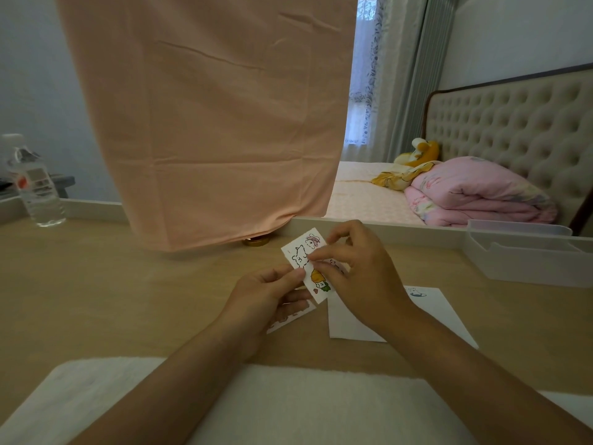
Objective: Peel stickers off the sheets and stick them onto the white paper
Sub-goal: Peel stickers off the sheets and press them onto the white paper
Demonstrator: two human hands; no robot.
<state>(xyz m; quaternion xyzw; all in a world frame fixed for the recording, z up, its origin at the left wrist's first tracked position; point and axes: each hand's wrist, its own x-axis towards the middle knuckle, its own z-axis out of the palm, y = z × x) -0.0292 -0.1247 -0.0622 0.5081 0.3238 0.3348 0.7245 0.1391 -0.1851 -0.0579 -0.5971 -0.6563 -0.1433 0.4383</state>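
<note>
I hold a small sticker sheet (305,258) with cartoon animals up above the wooden desk. My left hand (269,293) pinches its lower left edge. My right hand (356,271) covers the sheet's right side, with thumb and forefinger pinched on a sticker near the sheet's middle. Whether the sticker has lifted off I cannot tell. A second sticker sheet (288,317) lies on the desk under my left hand, mostly hidden. The white paper (439,309) lies on the desk under my right wrist, with one small blue sticker (418,294) near its far edge.
A peach cloth (208,123) hangs down to the desk at the back, with a gold base (255,241) under it. A water bottle (35,187) stands far left. A clear plastic box (529,255) sits at the right. A white towel (288,406) lies along the near edge.
</note>
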